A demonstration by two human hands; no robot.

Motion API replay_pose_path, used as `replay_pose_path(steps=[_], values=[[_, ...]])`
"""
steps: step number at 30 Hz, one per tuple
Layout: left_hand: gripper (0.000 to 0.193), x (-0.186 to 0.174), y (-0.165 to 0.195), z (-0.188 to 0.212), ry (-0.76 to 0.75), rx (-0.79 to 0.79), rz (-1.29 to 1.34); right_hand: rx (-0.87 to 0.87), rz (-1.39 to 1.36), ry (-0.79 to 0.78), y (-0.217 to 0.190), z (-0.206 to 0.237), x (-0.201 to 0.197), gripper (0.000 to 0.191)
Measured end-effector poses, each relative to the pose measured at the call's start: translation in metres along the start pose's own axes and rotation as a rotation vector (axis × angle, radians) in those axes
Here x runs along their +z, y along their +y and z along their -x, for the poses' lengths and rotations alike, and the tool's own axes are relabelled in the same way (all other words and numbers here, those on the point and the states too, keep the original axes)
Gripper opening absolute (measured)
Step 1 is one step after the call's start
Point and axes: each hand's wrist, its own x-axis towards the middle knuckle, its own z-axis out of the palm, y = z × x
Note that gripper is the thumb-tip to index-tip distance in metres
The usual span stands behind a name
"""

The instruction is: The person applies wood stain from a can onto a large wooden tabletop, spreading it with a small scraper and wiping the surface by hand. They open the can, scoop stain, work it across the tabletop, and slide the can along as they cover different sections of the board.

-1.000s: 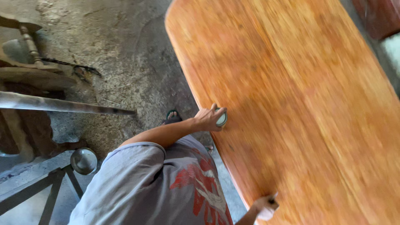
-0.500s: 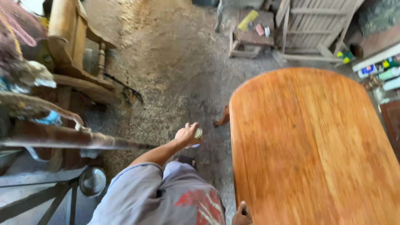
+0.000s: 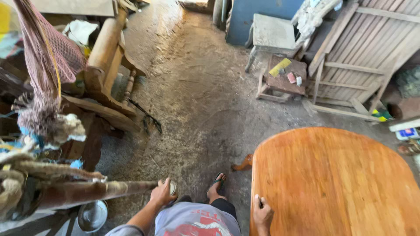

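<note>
The left hand [image 3: 162, 192], arm stretched forward, is curled around a small round tin [image 3: 173, 188] held low over the dirt floor [image 3: 192, 100]. The right hand [image 3: 262, 214] rests with fingers together on the near left edge of the orange wooden tabletop [image 3: 337, 183].

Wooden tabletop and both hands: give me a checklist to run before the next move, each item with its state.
1. Right hand is on the wooden tabletop: ok, it rests at the near edge.
2. Left hand has a firm hold on the small round tin: ok, fingers wrap it; lid state cannot tell.
3. Tabletop surface is free of objects: ok, bare orange-brown wood.
4. Footing: ok, sandalled foot is flat on the dusty floor.
5. Space around the left hand: not ok, a horizontal pole runs right up to it.
</note>
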Motion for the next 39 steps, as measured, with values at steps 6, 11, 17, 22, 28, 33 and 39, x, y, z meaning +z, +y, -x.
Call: replay_pose_path(steps=[6,11,17,22,28,33,39], values=[[0.103,-0.007,-0.007,-0.005,-0.052,-0.307,0.008,-0.087,-0.152,-0.109,-0.036,-0.08,0.047,0.039],[0.096,-0.016,0.02,-0.032,-0.078,-0.401,0.009,-0.236,-0.213,-0.164,-0.065,-0.143,0.075,0.04],[0.113,-0.054,0.058,-0.105,0.024,-0.395,0.0,-0.182,-0.179,-0.087,-0.072,-0.219,0.087,0.043],[0.109,-0.094,0.089,-0.173,0.14,-0.32,-0.02,-0.159,-0.17,0.02,-0.049,-0.258,0.073,0.04],[0.106,-0.144,0.135,-0.271,0.06,-0.142,-0.229,0.175,-0.172,0.253,0.012,-0.259,0.047,0.044],[0.108,-0.172,0.179,-0.36,0.013,-0.05,-0.267,0.453,-0.17,0.442,0.023,-0.236,0.047,0.046],[0.109,-0.22,0.232,-0.46,-0.024,0.178,-0.28,0.59,0.08,0.434,-0.047,-0.25,0.101,0.04]])
